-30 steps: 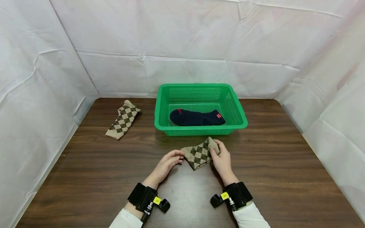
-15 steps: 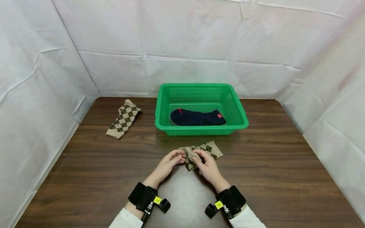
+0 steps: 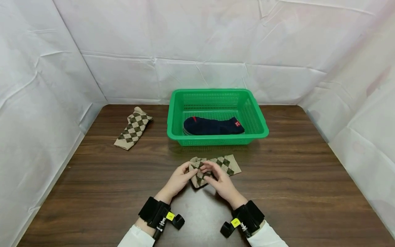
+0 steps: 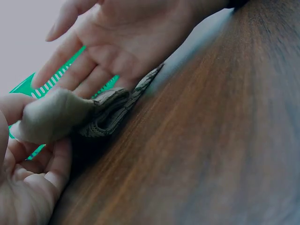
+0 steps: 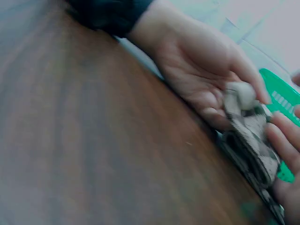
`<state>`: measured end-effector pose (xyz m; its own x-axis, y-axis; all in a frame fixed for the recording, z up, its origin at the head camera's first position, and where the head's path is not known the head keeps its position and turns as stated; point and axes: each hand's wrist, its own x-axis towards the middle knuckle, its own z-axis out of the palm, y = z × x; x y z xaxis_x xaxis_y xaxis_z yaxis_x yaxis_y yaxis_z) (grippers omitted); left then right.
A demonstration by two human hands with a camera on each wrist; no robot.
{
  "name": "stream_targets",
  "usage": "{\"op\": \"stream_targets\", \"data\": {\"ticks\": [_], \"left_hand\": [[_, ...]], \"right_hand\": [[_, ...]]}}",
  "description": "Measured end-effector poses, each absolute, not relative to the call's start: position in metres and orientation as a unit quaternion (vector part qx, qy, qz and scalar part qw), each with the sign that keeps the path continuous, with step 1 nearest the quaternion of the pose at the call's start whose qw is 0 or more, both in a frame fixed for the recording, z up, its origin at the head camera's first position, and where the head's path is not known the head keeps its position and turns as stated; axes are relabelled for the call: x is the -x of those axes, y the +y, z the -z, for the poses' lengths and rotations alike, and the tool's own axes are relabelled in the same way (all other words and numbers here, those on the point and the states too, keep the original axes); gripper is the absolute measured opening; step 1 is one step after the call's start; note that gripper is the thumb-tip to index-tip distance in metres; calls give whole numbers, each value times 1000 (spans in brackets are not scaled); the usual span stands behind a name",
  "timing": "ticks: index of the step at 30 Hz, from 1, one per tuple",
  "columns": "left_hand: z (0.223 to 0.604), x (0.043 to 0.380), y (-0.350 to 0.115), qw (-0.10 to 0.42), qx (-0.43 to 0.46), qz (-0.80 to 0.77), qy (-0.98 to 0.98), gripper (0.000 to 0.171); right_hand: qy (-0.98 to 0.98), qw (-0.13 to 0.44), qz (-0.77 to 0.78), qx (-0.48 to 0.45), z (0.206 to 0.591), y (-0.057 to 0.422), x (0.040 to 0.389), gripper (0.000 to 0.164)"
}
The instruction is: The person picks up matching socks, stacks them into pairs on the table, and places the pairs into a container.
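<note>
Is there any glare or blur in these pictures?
Head view: fairly sharp, with pale glare on the table, front and centre; left wrist view: dim, with dark shadow beneath the sock; right wrist view: hazy and bluish, the table's grain smeared.

Booth (image 3: pixel 37 85) walled in white sheets (image 3: pixel 197 37)
</note>
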<state>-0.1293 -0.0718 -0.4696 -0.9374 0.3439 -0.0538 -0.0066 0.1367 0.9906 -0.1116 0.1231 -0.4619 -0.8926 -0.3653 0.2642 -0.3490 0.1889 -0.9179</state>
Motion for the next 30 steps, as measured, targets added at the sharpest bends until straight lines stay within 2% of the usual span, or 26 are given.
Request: {"op": "stream_targets", "data": {"ticks": [4,6,9,12,16,21,30], "left_hand": [[469,130,-70,132,-105,-638,751,18],[468,130,-70,129,-100,-638,753,15],[468,130,-71,129,-91,-637,754,14],[468,130,-71,128,-78,-646,749,13],[467,130,-71,114,-55,-676,726,12],[464,130,-72,70,-12,-719,691,14],[461,129,-76,24,16,-729,684,15]], "right_hand": [[824,-94,548,109,462,138,123,30],[859,-109,497,49,461,148,128,31],[902,-83,423,9,461,160,133,41],[921,-42,386,11,461,165,135,51],[929,-30,369,21,460,165,134,55],[934,-43,355,23,462,164,134,53],[924,-60,378,1,460,166,134,36]]}}
